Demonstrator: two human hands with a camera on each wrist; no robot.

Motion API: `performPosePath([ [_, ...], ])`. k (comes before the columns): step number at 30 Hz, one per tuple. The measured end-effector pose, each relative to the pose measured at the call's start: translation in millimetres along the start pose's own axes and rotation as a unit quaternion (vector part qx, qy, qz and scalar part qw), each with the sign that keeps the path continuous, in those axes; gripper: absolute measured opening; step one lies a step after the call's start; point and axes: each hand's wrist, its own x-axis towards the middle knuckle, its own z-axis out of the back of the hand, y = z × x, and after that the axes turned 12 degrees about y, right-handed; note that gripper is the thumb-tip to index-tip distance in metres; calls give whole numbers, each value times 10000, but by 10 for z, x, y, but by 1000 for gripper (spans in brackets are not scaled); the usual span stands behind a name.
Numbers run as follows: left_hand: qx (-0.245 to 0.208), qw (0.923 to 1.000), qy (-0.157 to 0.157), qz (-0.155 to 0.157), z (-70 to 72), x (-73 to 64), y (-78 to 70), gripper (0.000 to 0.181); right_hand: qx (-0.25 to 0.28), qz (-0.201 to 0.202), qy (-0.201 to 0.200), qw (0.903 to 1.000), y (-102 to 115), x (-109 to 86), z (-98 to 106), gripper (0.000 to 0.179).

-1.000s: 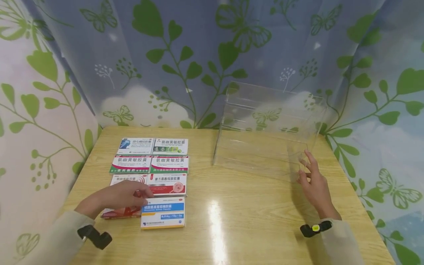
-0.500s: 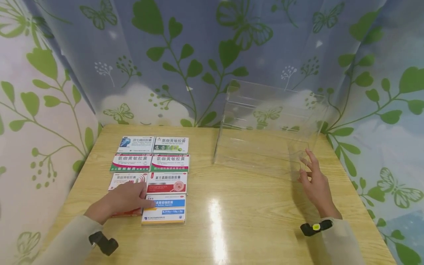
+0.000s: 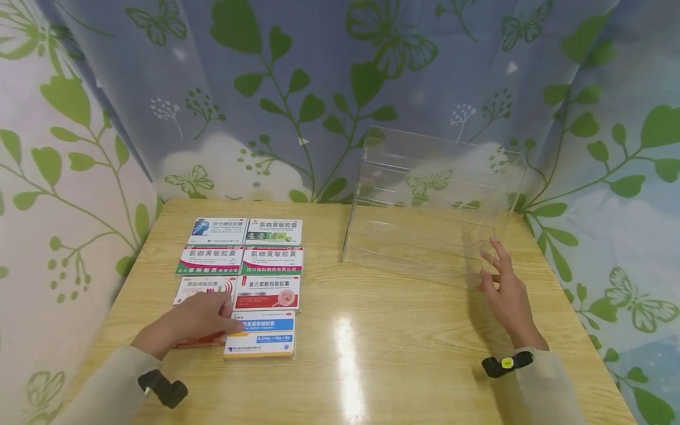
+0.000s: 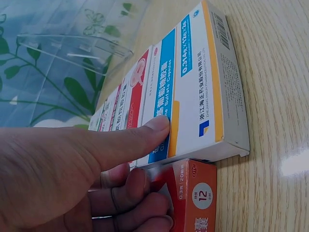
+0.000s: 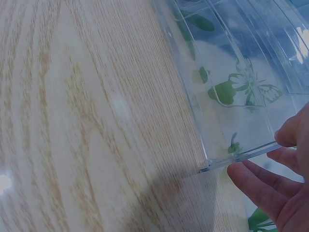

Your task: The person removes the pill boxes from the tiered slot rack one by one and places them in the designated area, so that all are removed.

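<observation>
My left hand (image 3: 199, 316) pinches the near-left side of a white-and-blue capsule box (image 3: 260, 336). In the left wrist view the thumb lies on its printed face, and the curled fingers are beside a red-orange medicine box (image 4: 195, 193). That red box is mostly covered by the hand in the head view. My right hand (image 3: 507, 304) holds the right side edge of a clear stepped plastic display rack (image 3: 425, 236). In the right wrist view, fingers lie on both sides of the rack's edge (image 5: 256, 151).
Beyond the left hand, several medicine boxes lie flat in two columns, among them a red-and-white box (image 3: 267, 292) and a pink-and-green striped box (image 3: 273, 261). A patterned curtain (image 3: 297, 118) stands behind the wooden table (image 3: 340, 366) and along both sides.
The left hand has shifted, and the white-and-blue box has slid slightly away from me, closer against the red-and-white box. The right hand and the rack have stayed in place.
</observation>
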Motion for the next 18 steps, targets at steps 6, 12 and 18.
performPosePath([
  [6, -49, 10000, 56, -35, 9, -4, 10, 44, 49, 8, 66, 10000, -11, -18, 4, 75],
  [12, -113, 9998, 100, -162, 8, -4, 24, 40, 98, 25, 95, 9999, -17, -11, 8, 76],
  [18, -75, 9997, 114, -225, 15, 25, 53, 35, 110, -23, 125, 9999, -53, -4, -7, 78],
])
